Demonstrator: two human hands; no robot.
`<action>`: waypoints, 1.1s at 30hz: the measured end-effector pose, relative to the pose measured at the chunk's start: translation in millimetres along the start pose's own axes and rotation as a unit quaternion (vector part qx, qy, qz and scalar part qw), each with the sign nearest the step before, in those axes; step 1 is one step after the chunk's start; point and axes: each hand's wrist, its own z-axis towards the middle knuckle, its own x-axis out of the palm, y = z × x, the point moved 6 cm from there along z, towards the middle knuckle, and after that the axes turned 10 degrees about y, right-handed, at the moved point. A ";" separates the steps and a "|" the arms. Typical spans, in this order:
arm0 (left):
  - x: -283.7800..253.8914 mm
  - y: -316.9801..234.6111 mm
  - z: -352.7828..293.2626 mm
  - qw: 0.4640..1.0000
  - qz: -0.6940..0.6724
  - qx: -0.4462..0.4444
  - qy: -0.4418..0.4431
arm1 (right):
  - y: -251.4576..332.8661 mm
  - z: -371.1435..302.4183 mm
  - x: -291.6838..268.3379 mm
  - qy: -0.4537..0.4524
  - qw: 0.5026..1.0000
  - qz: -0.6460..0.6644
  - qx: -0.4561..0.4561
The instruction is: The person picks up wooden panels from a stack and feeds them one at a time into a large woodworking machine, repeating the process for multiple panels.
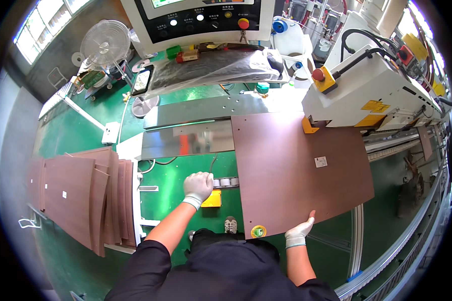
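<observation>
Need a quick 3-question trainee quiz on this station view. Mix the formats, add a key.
1. Multiple choice: Which of the person's gloved hands is at the near edge of the brown panel?
A) left
B) right
C) both

2. True or false: On the control console, the red mushroom button is at the left end of the controls.

3. Fill in the blank: The stacked brown boards stand on the person's ____ side.

Key:
1. B. The right hand is at that edge; the left hand is off to the panel's left, apart from it.
2. False. It is toward the right end.
3. left
</observation>
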 end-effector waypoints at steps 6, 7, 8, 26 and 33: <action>0.9 -6.2 4.0 0.999 -0.003 0.043 -0.033 | 58.7 42.4 -40.1 0.013 0.998 0.005 -0.066; 2.1 -7.1 6.1 0.999 -0.001 0.033 -0.016 | 71.1 46.3 -45.5 0.008 0.997 0.016 -0.078; -0.1 -8.3 5.6 1.000 0.001 0.026 0.004 | 70.0 38.0 -31.7 -0.006 0.998 0.044 -0.051; 31.1 2.4 -105.5 0.983 -0.014 0.170 -0.062 | -25.4 41.2 -52.7 0.036 0.997 0.054 0.047; 251.2 112.1 -273.5 0.868 -0.183 0.010 0.461 | -184.8 -59.2 -65.3 0.393 0.584 -0.694 0.152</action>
